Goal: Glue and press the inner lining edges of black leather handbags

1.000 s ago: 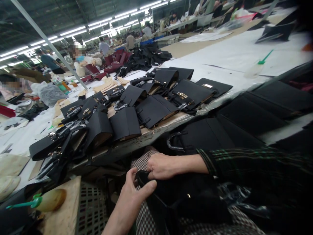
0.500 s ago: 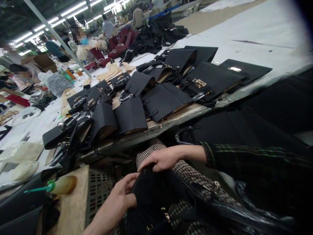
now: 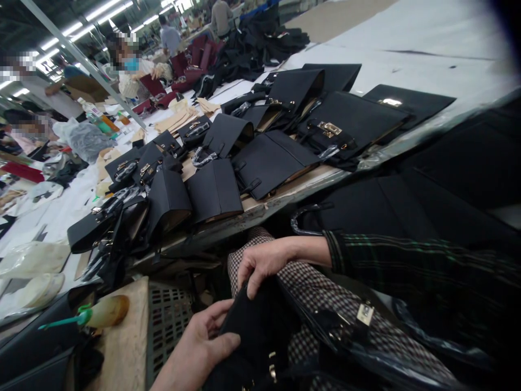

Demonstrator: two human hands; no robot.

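Observation:
A black handbag (image 3: 260, 320) with gold metal fittings lies across my lap, over checked trousers (image 3: 313, 288). My left hand (image 3: 207, 336) grips its near left edge, thumb on top and fingers behind. Higher on the same edge, my right hand (image 3: 260, 266) pinches the black material between thumb and fingers. A gold clasp plate (image 3: 365, 313) shows on a dark strap to the right. Plastic-wrapped handles (image 3: 382, 364) run along the lower right. The bag's lower part is dark and cut off by the frame.
Several black handbags (image 3: 215, 190) cover the edge of the long table (image 3: 260, 209). At lower left, a bottle with a green nozzle (image 3: 108, 311) lies on a wooden board (image 3: 122, 347) beside a plastic crate (image 3: 166, 315). A masked person (image 3: 134, 81) handles maroon pieces across the table.
My right hand has curled into a tighter pinch on the bag's edge. My left thumb has moved right over the material. The gold clasp plate has turned more into view.

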